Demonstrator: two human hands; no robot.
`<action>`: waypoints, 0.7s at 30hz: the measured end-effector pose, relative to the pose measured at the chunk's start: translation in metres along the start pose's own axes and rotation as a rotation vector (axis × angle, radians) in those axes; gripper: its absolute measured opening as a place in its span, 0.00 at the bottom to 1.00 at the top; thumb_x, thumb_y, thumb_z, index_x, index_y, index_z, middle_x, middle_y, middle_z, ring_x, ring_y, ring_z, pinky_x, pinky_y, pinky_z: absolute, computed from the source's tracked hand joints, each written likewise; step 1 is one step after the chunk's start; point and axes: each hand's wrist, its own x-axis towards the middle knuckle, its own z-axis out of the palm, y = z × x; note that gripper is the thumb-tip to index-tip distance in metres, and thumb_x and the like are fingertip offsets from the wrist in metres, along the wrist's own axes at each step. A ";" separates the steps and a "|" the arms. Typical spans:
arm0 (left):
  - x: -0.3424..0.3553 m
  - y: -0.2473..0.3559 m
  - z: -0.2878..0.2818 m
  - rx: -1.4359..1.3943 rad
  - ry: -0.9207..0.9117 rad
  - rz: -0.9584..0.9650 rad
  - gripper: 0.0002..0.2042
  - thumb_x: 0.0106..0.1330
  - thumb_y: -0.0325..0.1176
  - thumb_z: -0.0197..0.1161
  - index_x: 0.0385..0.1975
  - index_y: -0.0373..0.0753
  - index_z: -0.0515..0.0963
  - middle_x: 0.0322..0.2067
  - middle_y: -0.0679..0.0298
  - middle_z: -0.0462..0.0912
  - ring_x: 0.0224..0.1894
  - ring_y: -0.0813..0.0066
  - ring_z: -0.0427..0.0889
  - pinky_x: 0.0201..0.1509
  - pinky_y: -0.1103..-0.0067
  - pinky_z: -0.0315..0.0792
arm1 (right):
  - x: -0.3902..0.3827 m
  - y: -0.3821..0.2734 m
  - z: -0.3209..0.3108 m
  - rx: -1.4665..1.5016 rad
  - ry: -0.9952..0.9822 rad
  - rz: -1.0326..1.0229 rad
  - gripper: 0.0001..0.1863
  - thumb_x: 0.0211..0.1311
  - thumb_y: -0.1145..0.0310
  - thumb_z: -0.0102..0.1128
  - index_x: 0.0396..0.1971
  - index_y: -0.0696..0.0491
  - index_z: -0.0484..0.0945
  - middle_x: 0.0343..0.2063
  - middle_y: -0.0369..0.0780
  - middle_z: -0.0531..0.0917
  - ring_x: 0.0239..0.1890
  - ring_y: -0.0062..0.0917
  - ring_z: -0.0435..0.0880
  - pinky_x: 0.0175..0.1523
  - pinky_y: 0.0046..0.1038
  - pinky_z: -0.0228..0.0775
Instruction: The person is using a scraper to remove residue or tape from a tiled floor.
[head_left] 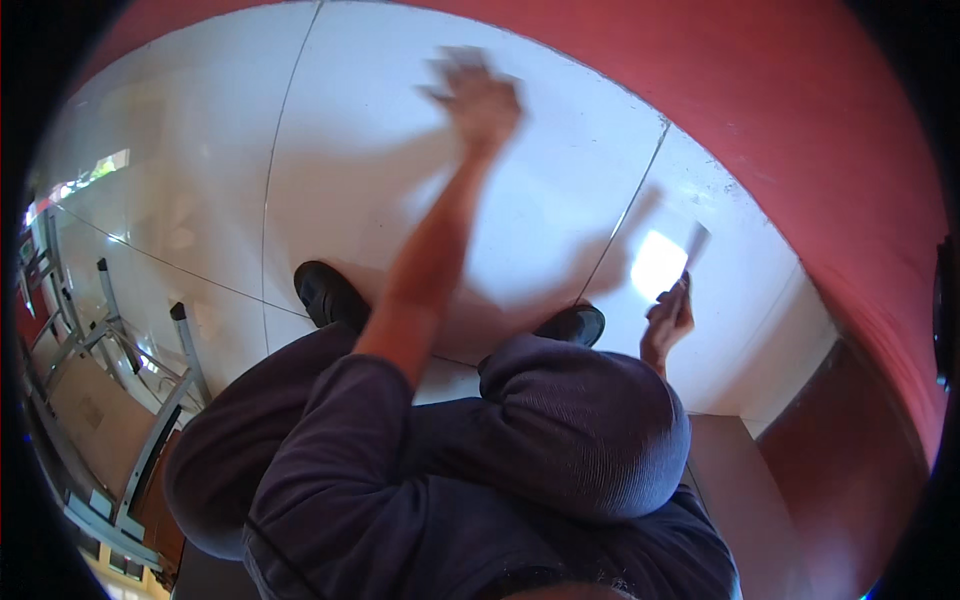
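The floor (360,120) is large, glossy white tiles with thin dark joints and mirror-like glare. One black shoe (328,292) stands on it, another (577,325) to its right; grey chair legs (187,345) apparently rest at left.

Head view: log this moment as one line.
left hand: open, blurred, over white tiled floor | right hand: holding flat-bladed tool | black shoes: on floor

left hand (484,105) blurred, tool (696,245) blurred and partly covered by right hand (670,322), shoes (330,293) partly hidden by knees (590,430), metal-framed furniture (95,405) cut off at left
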 end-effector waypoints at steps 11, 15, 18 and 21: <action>0.009 -0.078 -0.020 -0.260 0.118 0.202 0.30 0.59 0.49 0.56 0.55 0.31 0.66 0.55 0.43 0.66 0.59 0.42 0.61 0.62 0.51 0.53 | 0.023 0.111 -0.080 0.222 0.363 0.000 0.23 0.67 0.59 0.50 0.53 0.62 0.69 0.21 0.29 0.70 0.19 0.09 0.64 0.21 0.14 0.53; 0.000 -0.145 -0.019 -0.023 -0.121 -0.164 0.40 0.64 0.58 0.43 0.66 0.31 0.48 0.68 0.43 0.41 0.68 0.35 0.41 0.63 0.39 0.38 | 0.032 0.114 -0.086 0.222 0.355 0.029 0.24 0.68 0.59 0.50 0.53 0.64 0.69 0.24 0.31 0.74 0.21 0.10 0.66 0.22 0.14 0.54; -0.035 -0.064 -0.002 -0.034 -0.080 -0.046 0.36 0.64 0.55 0.46 0.63 0.31 0.57 0.65 0.44 0.54 0.67 0.37 0.47 0.62 0.39 0.40 | 0.033 0.112 -0.079 0.221 0.343 0.003 0.25 0.67 0.61 0.50 0.57 0.64 0.66 0.23 0.30 0.73 0.21 0.10 0.65 0.23 0.13 0.53; -0.077 0.074 -0.016 -0.109 -0.127 0.347 0.33 0.61 0.54 0.52 0.59 0.34 0.65 0.62 0.49 0.60 0.67 0.48 0.52 0.63 0.42 0.43 | 0.030 0.115 -0.079 0.197 0.357 0.018 0.24 0.67 0.62 0.50 0.56 0.64 0.67 0.23 0.29 0.72 0.22 0.09 0.65 0.23 0.14 0.52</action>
